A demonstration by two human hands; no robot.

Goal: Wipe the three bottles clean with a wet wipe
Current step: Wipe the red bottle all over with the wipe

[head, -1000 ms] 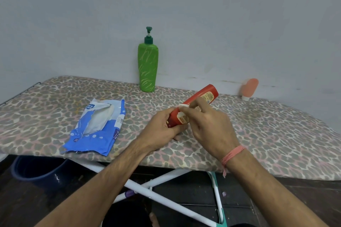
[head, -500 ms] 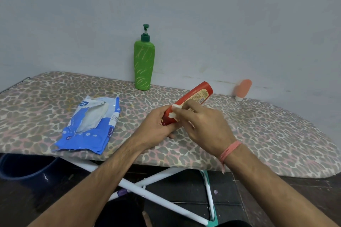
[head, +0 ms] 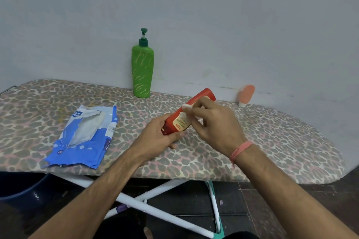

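One red bottle [head: 191,110] tilted, cream label, wet wipe [head: 185,106] pressed on it

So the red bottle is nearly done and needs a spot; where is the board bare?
Bare cover lies right of the hands, below the peach bottle; also between wipes pack and green bottle. Crowded around the pack.

An ironing board with a leopard-print fabric cover [head: 262,141] carries the things, standing on crossed white metal legs [head: 155,207] against a pale wall. A tall green plastic pump bottle [head: 142,72] stands upright at the board's far edge, close to the wall. A torn-open blue and white wet-wipe packet [head: 85,137] lies flat on the left part. A small peach-coloured tube with a white cap [head: 246,95] stands cap-down at the far right edge, leaning toward the wall.
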